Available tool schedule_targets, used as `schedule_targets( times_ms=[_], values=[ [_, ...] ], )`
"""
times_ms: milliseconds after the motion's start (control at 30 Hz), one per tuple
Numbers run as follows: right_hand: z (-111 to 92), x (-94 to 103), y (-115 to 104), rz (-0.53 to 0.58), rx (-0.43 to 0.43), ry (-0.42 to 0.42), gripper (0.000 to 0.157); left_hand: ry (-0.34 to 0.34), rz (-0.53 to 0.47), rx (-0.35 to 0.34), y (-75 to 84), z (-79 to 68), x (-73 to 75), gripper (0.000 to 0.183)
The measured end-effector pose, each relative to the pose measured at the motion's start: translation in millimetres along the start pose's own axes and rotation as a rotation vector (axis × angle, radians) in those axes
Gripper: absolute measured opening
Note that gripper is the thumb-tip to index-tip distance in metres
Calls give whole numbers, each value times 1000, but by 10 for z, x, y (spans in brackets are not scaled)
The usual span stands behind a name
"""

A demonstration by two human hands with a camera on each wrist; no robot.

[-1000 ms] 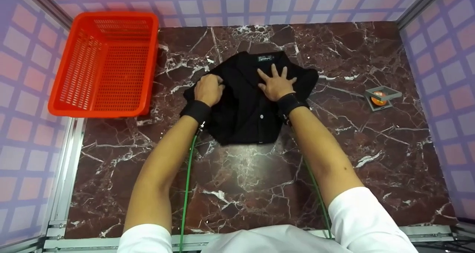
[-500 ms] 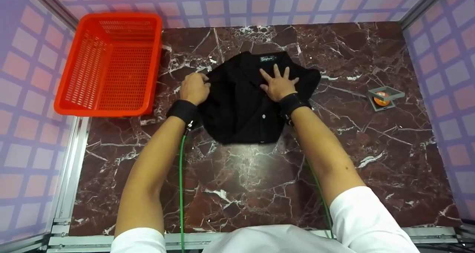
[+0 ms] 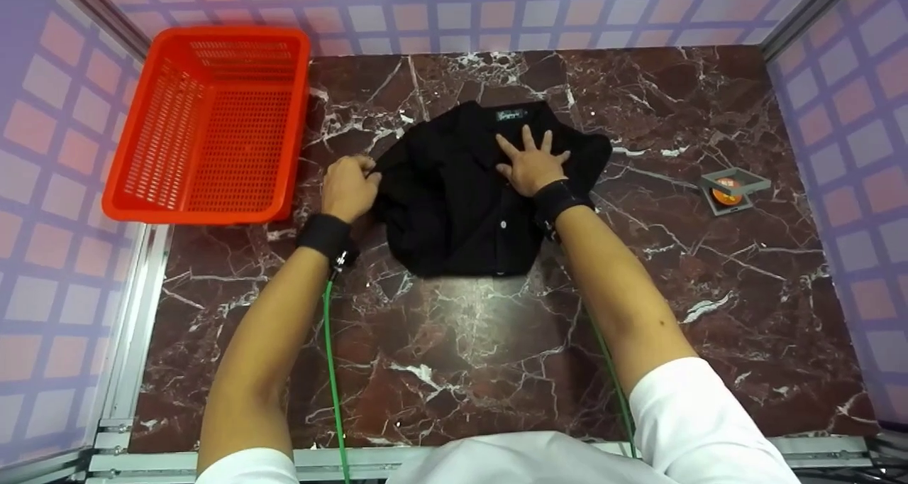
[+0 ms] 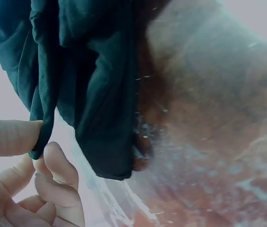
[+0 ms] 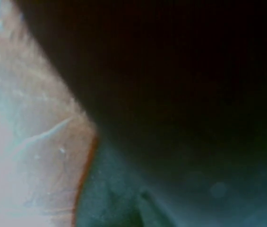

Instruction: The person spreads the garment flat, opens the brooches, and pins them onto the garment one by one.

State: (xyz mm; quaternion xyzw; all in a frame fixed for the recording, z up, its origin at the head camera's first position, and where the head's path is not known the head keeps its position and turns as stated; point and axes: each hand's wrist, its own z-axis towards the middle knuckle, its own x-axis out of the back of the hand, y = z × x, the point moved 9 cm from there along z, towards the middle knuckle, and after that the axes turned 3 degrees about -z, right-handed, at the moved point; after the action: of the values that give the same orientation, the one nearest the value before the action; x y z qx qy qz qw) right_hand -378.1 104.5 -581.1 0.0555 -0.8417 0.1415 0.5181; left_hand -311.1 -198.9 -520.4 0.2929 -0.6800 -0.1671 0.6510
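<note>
A black buttoned shirt [image 3: 468, 207] lies on the marble-patterned table, its collar and label toward the far side. At the shirt's left edge, my left hand [image 3: 349, 188] pinches a bit of its fabric. The left wrist view shows the thumb and fingers [image 4: 60, 163] gripping a fold of the shirt [image 4: 107, 118], which looks dark teal there. My right hand [image 3: 533, 165] lies with spread fingers on the shirt just below the collar. In the right wrist view a large dark blur hides that hand.
A red perforated plastic basket [image 3: 241, 136] stands at the back left. To the right sits a small grey open frame or box [image 3: 731, 189] with an orange round thing in it. Checkered walls enclose the back and sides; a green cable [image 3: 332, 377] runs from the left wristband.
My left hand has moved left and slightly toward me, drawing out the shirt's left side. The right hand stays pressed on the shirt.
</note>
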Motion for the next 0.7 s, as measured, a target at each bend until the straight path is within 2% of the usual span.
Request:
schedule_targets(
  times_ms=[300, 567, 700],
  values=[
    [10, 1, 9, 3, -5, -6, 62, 21, -42, 13, -134, -81, 55, 28],
    [19, -9, 1, -4, -4, -8, 63, 16, -39, 35, -234, -154, 57, 28],
    [6, -9, 5, -14, -7, -7, 62, 27, -41, 24, -266, -195, 66, 27]
  ],
)
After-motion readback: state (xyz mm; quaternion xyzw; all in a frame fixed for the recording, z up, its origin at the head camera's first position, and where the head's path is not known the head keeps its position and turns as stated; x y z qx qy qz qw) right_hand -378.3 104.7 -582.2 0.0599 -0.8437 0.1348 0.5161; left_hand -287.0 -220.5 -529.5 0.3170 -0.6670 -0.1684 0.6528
